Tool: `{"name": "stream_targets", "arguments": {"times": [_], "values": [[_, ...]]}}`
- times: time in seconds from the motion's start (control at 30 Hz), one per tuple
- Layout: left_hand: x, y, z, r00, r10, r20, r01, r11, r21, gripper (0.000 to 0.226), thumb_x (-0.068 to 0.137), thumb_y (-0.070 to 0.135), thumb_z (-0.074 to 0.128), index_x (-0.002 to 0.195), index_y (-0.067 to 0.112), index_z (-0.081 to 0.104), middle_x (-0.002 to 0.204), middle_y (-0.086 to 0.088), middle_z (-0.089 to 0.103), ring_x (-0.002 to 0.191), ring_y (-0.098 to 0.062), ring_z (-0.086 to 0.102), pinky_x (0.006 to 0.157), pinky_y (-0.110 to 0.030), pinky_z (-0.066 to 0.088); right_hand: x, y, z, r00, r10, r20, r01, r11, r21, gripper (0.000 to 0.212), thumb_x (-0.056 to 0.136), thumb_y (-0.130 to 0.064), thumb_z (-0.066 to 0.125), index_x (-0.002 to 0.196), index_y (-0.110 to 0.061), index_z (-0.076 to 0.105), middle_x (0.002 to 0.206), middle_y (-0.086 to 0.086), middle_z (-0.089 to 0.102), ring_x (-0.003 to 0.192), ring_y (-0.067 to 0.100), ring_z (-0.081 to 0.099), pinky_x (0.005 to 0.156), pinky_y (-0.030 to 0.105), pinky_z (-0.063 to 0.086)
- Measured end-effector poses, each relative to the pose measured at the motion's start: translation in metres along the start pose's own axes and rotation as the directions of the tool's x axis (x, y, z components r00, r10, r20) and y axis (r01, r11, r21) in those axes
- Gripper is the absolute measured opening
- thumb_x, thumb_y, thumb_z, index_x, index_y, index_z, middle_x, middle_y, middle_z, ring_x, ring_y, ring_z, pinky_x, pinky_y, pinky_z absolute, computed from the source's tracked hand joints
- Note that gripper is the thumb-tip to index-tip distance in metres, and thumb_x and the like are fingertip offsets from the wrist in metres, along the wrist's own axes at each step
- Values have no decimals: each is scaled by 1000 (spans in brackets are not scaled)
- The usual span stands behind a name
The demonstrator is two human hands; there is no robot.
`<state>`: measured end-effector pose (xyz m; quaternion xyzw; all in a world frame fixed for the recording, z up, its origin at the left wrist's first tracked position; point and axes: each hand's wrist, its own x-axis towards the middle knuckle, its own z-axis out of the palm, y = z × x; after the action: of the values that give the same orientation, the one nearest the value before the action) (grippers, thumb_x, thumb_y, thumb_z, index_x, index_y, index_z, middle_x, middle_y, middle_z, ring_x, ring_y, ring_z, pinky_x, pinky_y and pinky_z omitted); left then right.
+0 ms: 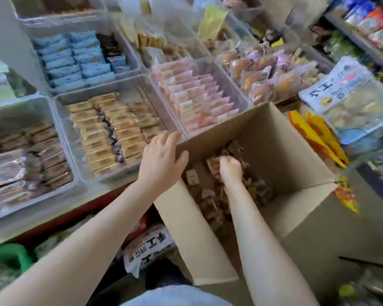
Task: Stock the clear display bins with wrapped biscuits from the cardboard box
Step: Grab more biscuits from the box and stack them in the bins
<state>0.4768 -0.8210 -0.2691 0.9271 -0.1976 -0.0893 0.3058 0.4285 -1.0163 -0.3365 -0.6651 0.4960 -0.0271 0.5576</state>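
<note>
Shop interior, daylight soft and even. Pale wall panel (2, 25) stood upper left. Bench (60, 219) had red front edge, running diagonally lower left. Shelf (360, 44) at upper right carried colourful snack packets (376, 23). Green basket (11, 253) sat low at left. Large printed bags (349, 93) lay at right.

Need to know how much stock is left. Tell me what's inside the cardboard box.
The cardboard box holds loose brown wrapped biscuits along its bottom. The right hand is down among them, gripping some. What lies under the hand and forearm is hidden.
</note>
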Motion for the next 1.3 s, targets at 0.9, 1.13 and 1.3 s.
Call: {"name": "stream_targets", "arguments": {"times": [0.9, 1.13, 1.3], "values": [[32, 9, 47, 996, -89, 10, 82, 948, 307, 61, 88, 38, 52, 144, 19, 39, 130, -5, 51, 121, -24, 37, 104, -40, 35, 132, 147, 108, 960, 184, 211, 18, 711, -703, 26, 94, -25, 61, 116, -11, 69, 130, 14, 62, 127, 34, 52, 110, 47, 38], [34, 8, 44, 996, -81, 22, 70, 948, 312, 61, 90, 38, 53, 145, 19, 37, 133, -6, 50, 121, -26, 39, 103, -43, 36, 102, 100, 86, 896, 320, 309, -223, 924, -312, 44, 89, -32, 72, 119, 0, 67, 117, 15, 71, 111, 29, 66, 86, 31, 53], [34, 8, 45, 997, -74, 1, 71, 961, 266, 55, 94, 44, 49, 143, 20, 39, 137, -6, 51, 124, -27, 40, 103, -43, 37, 52, 31, 36, 881, 191, 432, -223, 974, 25, 33, 92, -30, 68, 116, -8, 70, 92, 5, 75, 78, 15, 71, 66, 22, 57]]}}
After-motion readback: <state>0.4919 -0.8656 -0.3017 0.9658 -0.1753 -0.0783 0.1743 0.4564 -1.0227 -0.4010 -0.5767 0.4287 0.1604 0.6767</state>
